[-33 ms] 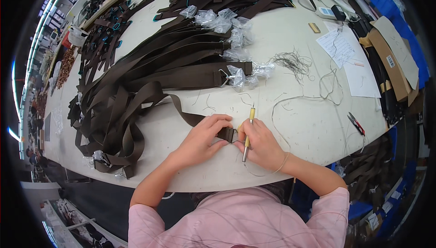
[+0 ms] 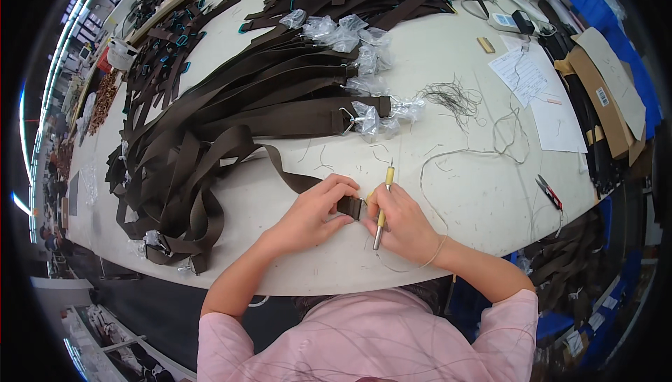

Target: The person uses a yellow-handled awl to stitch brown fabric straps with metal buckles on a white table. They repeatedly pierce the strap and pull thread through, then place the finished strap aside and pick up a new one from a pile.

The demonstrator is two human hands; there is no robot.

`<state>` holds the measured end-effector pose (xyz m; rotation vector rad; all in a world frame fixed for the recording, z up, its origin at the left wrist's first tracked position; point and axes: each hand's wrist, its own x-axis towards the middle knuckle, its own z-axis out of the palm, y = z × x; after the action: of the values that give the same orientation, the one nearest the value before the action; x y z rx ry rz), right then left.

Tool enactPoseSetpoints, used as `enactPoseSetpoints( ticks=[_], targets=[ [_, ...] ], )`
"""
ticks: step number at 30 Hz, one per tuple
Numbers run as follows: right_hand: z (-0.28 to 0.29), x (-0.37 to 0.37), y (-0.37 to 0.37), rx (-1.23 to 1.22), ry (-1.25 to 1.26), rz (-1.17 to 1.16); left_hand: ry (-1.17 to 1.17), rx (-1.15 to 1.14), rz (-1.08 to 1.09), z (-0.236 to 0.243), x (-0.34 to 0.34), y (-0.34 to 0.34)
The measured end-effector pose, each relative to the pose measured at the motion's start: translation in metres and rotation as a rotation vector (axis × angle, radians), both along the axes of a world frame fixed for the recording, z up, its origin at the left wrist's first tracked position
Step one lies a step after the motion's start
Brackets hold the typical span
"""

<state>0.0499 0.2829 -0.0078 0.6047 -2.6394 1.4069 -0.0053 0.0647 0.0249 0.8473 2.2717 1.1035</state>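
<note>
Brown strap (image 2: pixel 348 207) at frame centre, end pinched in left fingers (image 2: pixel 341 180); right fingers (image 2: pixel 393 201) closed round yellow pen-like tool (image 2: pixel 389 175). Work on end seems midway; bundled straps (image 2: pixel 259 119) with plastic-wrapped fittings (image 2: pixel 367 119), upper centre of frame, done or waiting: cannot tell.

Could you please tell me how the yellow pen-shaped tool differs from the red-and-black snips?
The pen-shaped tool is held in the right hand, while the snips lie on the table, untouched. The tool is yellow and silvery; the snips are red and black. Both are slim, and both are over the table.
</note>
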Motion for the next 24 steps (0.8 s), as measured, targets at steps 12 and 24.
enactPoseSetpoints(
  ticks=[12, 24],
  targets=[
    [-0.006, -0.012, -0.019, -0.188, -0.071, -0.149, 0.367, 0.195, 0.446, -0.031, 0.036, 0.003],
    [-0.004, -0.004, -0.039, -0.168, 0.001, -0.142, 0.004, 0.357, 0.522, -0.026, 0.025, -0.012]
  ],
)
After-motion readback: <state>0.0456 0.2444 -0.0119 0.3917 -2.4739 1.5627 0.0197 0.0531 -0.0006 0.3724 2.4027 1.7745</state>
